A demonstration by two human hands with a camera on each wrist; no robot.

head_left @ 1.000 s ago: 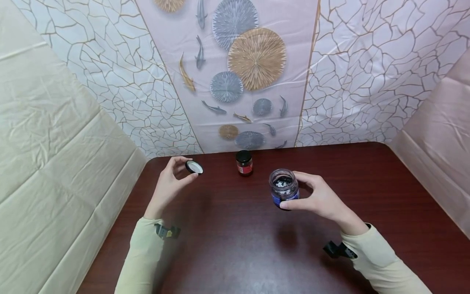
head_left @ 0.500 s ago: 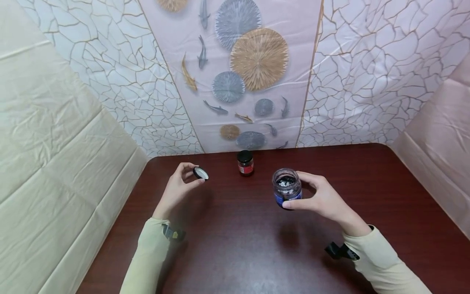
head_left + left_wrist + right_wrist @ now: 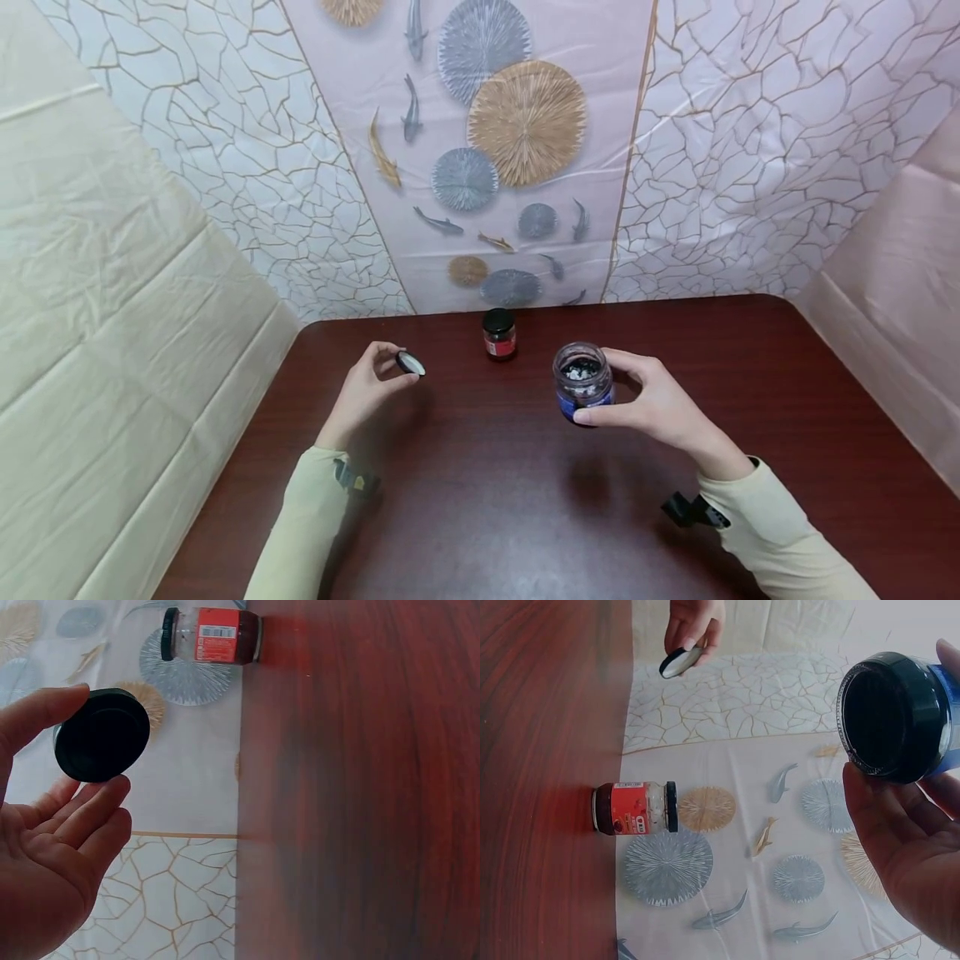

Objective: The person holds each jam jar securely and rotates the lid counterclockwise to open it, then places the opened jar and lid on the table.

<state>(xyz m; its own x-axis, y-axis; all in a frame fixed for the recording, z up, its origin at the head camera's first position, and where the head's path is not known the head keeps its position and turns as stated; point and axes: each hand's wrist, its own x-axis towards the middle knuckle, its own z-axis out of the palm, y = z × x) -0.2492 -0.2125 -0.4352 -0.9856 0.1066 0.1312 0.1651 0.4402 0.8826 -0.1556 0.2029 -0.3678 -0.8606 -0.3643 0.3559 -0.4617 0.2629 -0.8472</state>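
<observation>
Pinching a black lid (image 3: 411, 363) by its edge in the left grip (image 3: 363, 393), with the white inside partly in view. Holding an open, blue-labelled jar (image 3: 583, 388) mouth up in the right grip (image 3: 656, 408), raised above the bench (image 3: 480, 492) and well apart from the lid. Facing a second, red-labelled jar (image 3: 499, 335), capped and upright near the back of the bench, between both grips.

My head view looked forward and down on the tabletop (image 3: 465, 508). Both wrist views, turned sideways, faced the backdrop (image 3: 742, 765) close past my left fingers (image 3: 97, 814) and right fingers (image 3: 874, 817). All three shared the red-labelled jar (image 3: 500, 345).
</observation>
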